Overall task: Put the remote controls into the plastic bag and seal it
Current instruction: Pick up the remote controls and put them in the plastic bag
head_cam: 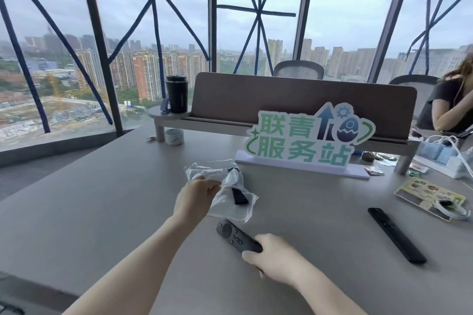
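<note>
Lying crumpled on the grey tabletop (pixel 102 199) is a clear plastic bag (pixel 230 202), and a small black remote (pixel 239 195) is seen through its film, inside it toward the right side. The bag's near-left edge is pinched by the left hand (pixel 195 198), whose fingers are closed on the plastic. Just in front of the bag, a dark grey remote (pixel 236 235) with a round pad at its far end is gripped at its near end by the right hand (pixel 275 259); the far end is pointed at the bag's near edge and appears close to it, though whether the two touch cannot be told. A long, slim black remote (pixel 396 235) is left lying flat on the tabletop well to the right, apart from both hands. Behind the bag, a green and white sign (pixel 304 135) is stood upright on a pale base. Farther back, a black tumbler (pixel 176 94) is set on a raised shelf (pixel 217 123), and a roll of tape (pixel 174 136) is placed on the tabletop beneath the shelf's left end.
</note>
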`<state>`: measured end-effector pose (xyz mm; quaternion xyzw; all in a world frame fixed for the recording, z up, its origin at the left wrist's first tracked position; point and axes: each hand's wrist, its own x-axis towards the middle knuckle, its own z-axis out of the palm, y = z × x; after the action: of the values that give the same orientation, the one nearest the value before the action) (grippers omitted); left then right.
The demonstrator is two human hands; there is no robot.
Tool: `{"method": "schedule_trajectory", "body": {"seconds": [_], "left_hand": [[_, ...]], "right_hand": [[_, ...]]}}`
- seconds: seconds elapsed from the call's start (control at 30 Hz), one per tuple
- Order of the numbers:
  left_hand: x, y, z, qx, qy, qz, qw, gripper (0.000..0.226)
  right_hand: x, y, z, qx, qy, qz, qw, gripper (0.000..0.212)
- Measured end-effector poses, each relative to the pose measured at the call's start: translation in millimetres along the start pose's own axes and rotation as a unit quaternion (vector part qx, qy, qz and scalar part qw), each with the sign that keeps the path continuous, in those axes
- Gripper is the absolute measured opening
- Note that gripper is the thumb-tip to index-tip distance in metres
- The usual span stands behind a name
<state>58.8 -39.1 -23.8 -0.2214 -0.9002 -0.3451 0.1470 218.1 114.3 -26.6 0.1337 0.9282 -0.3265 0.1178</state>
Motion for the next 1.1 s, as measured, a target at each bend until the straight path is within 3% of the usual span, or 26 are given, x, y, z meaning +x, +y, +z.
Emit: {"method": "schedule_trajectory", "body": {"seconds": [0.17, 0.33, 0.47, 0.6, 0.73, 0.8, 0.9, 1.03, 1.1], "left_hand": [[-6.9, 7.8, 4.3, -0.018, -0.007, 0.025, 1.000, 0.016], [-17.7, 24.6, 7.7, -0.044, -0.016, 0.048, 0.998, 0.015], [-20.9, 33.6, 6.4, -0.051, -0.022, 0.051, 0.997, 0.016], [-21.8, 38.2, 12.2, -0.042, -0.036, 0.046, 0.997, 0.020], [-24.8, 49.0, 27.5, -0.032, -0.033, 0.060, 0.997, 0.017], [-26.3, 57.6, 34.9, -0.038, -0.026, 0.064, 0.997, 0.021], [-28.5, 69.0, 42.8, -0.029, -0.032, 0.069, 0.997, 0.021], [-32.9, 77.5, 42.2, -0.011, -0.029, 0.056, 0.998, 0.018], [-33.9, 76.6, 37.6, 0.007, -0.019, 0.038, 0.999, 0.019]], "right_hand": [[-26.0, 25.3, -46.0, 0.264, -0.010, 0.030, 0.964, 0.024], [17.4, 1.9, -29.3, 0.362, -0.042, 0.077, 0.928, 0.036], [40.4, 3.8, -7.2, 0.435, 0.029, 0.043, 0.899, 0.015], [25.2, 56.9, -30.2, 0.349, 0.206, 0.066, 0.912, 0.022], [-3.1, 137.0, -78.8, 0.074, 0.378, 0.167, 0.908, 0.027], [-15.9, 173.5, -96.6, -0.023, 0.380, 0.241, 0.892, 0.039], [-24.1, 207.2, -108.6, -0.047, 0.338, 0.308, 0.888, 0.049], [-20.7, 223.1, -112.6, -0.076, 0.345, 0.319, 0.880, 0.035], [-17.4, 224.1, -113.1, -0.017, 0.334, 0.307, 0.891, 0.026]]}}
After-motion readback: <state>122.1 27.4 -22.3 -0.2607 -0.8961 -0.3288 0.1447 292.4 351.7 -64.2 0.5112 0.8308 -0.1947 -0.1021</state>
